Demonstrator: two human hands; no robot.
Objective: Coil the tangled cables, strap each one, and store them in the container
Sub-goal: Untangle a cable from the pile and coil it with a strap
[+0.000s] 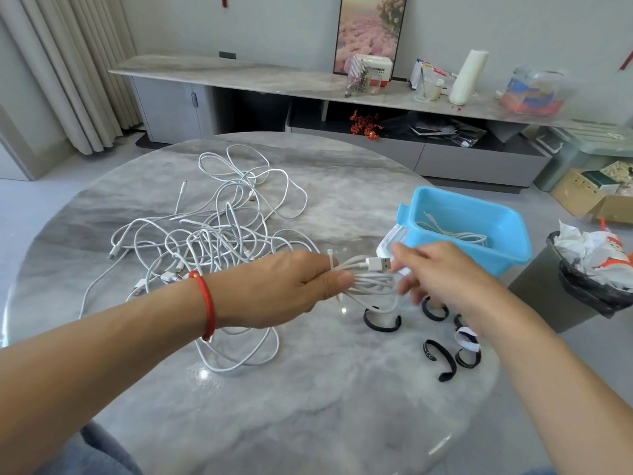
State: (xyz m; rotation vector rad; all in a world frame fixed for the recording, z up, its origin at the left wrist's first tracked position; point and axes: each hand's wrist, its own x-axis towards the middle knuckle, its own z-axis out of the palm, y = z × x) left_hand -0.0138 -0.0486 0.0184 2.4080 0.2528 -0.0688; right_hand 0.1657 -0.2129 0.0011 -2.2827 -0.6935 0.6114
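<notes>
My left hand (291, 286) grips a coiled white cable (371, 281) above the middle of the round marble table (308, 406); its USB plug (378, 264) sticks out to the right. My right hand (442, 279) hovers at the coil's right end, fingers loosely curled and blurred, and whether they touch it is unclear. A tangle of white cables (212, 234) spreads over the table's left half. A blue container (462, 207) at the right holds one coiled white cable (455, 234). Several black straps (382, 320) lie in front of it.
A clear lid (385, 243) lies under the container's left edge. A bin with a black liner (589, 279) stands right of the table. A long sideboard (239, 73) with clutter runs along the far wall. Cardboard boxes (582, 197) sit on the floor at the right.
</notes>
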